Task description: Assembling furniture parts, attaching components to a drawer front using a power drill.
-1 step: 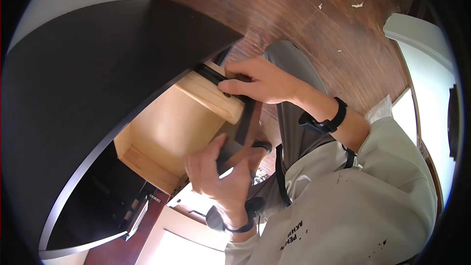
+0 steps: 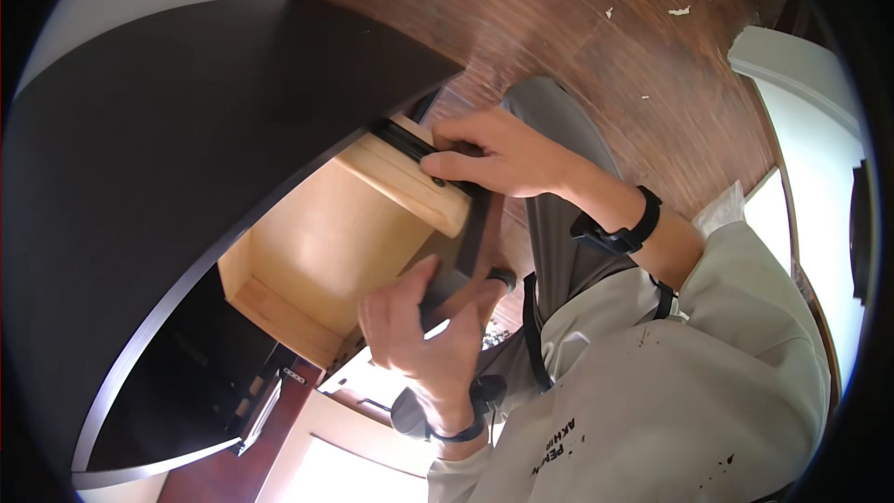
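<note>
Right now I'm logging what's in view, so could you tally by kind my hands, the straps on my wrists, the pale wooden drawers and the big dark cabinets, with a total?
Hands: 2 (right hand, left hand)
Dark wrist straps: 2 (right strap, left strap)
Pale wooden drawer: 1
Dark cabinet: 1
Total: 6

Materials and Surface Finishes

Drawer [image 2: 326, 233]: pale wood, smooth, with light grain on the side wall and a soft sheen on the bottom. Drawer front [image 2: 480, 226]: dark, smooth, low gloss. Drawer slide [image 2: 402, 142]: black, smooth, apparently metal. Cabinet panel [image 2: 186, 149]: near-black, smooth, matt. Edge strip [image 2: 140, 354]: pale, metallic-looking sheen. Floor [image 2: 670, 130]: brown wood-grain planks, satin finish. Trousers [image 2: 557, 247]: smooth grey cloth. Jacket [image 2: 680, 391]: light matt cloth, dark-specked. Bag [image 2: 722, 210]: thin translucent plastic, crinkled.
</note>
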The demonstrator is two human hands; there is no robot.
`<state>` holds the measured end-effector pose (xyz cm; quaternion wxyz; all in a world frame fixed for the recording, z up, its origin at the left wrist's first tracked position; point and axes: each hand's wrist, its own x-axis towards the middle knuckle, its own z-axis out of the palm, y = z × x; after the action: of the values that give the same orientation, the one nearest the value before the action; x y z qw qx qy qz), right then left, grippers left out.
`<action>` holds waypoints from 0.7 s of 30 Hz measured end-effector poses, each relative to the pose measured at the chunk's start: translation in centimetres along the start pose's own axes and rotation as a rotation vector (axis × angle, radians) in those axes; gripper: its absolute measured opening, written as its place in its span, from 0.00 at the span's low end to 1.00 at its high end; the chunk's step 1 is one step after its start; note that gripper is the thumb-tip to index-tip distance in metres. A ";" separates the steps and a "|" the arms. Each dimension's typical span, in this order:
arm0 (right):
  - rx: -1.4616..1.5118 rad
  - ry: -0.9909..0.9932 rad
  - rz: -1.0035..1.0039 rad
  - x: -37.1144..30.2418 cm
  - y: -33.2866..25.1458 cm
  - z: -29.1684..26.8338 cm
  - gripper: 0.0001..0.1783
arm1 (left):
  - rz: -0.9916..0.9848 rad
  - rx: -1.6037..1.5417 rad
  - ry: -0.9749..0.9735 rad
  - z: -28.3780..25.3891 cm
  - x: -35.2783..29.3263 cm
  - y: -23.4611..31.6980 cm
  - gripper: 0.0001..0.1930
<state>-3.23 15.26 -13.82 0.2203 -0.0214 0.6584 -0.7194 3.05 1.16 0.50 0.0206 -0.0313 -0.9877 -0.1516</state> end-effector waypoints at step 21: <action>-0.133 0.022 0.016 0.8 -0.8 -0.3 0.26 | 0.093 -0.104 -0.202 -0.8 -6.4 1.6 0.17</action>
<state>-4.33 15.28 -13.28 0.2168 -0.0230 0.7071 -0.6727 9.53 2.10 1.41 -0.0738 -0.0932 -0.9731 -0.1974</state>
